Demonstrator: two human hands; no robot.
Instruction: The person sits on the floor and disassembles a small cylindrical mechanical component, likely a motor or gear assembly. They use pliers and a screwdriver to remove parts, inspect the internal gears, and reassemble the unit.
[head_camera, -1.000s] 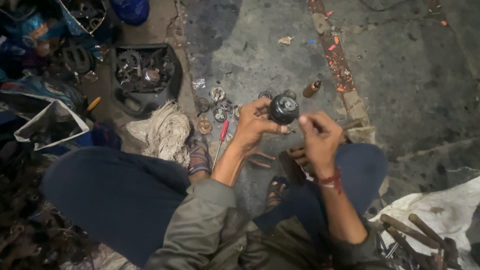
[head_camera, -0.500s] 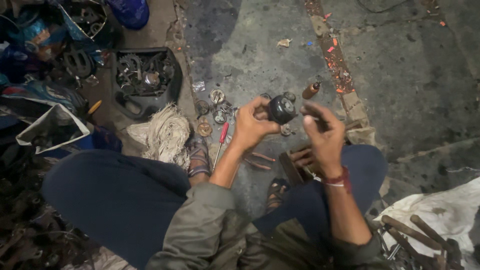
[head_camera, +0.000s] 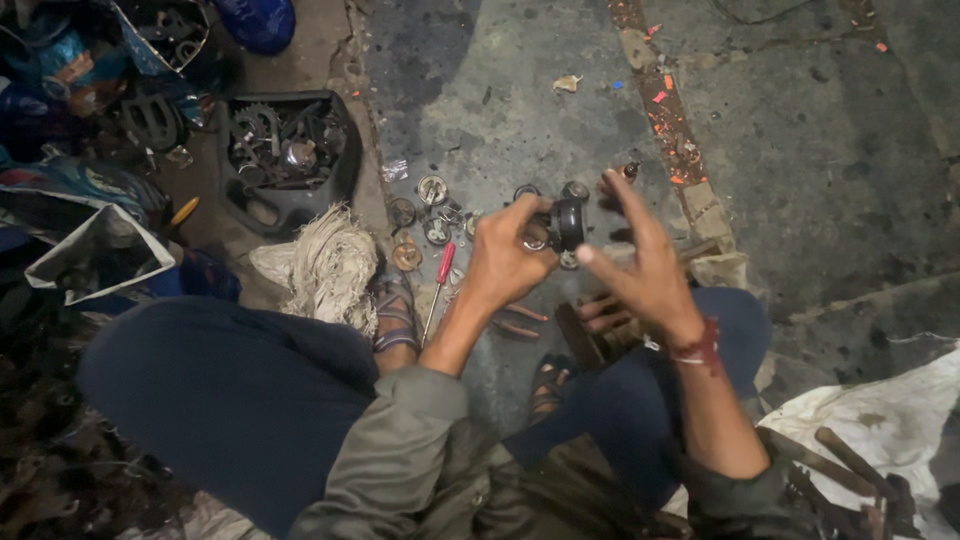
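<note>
The left hand (head_camera: 505, 262) had its fingers closed round a small dark round part (head_camera: 568, 222), a squat black cylinder, and held it up off the floor in front of the knees, turned so that its open face looked toward the other hand. That seemed the reason for the hold: it kept the part steady and within reach. The right hand (head_camera: 645, 270) was open, fingers spread and a little blurred, holding nothing that I could see, its fingertips just beside the part.

Below the hands, on the concrete floor (head_camera: 800, 180), lay a scatter of small round metal pieces (head_camera: 432, 190), bearings or caps by the look of them, and a red-handled screwdriver (head_camera: 441, 275) pointing back toward the person's sandalled foot (head_camera: 395, 315). A bundle of pale rags (head_camera: 325, 265) sat just to the left of it, and beyond that a black tray of gears and greasy parts (head_camera: 290, 150). Toward the floor's left edge were bags and more scrap. At the lower right a white cloth (head_camera: 880, 430) carried some rusty bars. A line of coloured scraps ran along the crack ahead. Nothing stood between the two hands; the loose pieces beneath were the only clutter close by.
</note>
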